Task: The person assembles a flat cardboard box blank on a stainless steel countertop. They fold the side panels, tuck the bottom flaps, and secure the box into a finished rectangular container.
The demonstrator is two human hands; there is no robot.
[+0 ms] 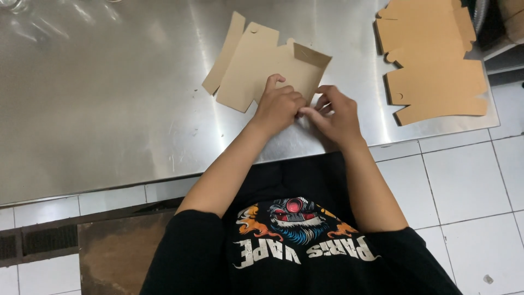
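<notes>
Two hands, left hand (278, 104) and right hand (335, 114), pinch one cardboard blank (256, 63).

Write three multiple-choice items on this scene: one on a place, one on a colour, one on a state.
1. Where does the stack of flat box blanks lie?
A. on the metal table's far right
B. on the floor tiles
C. under the left hand

2. What colour is the cardboard box blank under the hands?
A. white
B. brown
C. blue

3. How does that blank's upper right flap stand?
A. torn off
B. taped down
C. folded up

Key: 1 A, the stack rests on the steel table near its right edge. 2 B, it is plain brown. 3 C, the flap rises off the sheet while the left hand and right hand press the near edge.
</notes>
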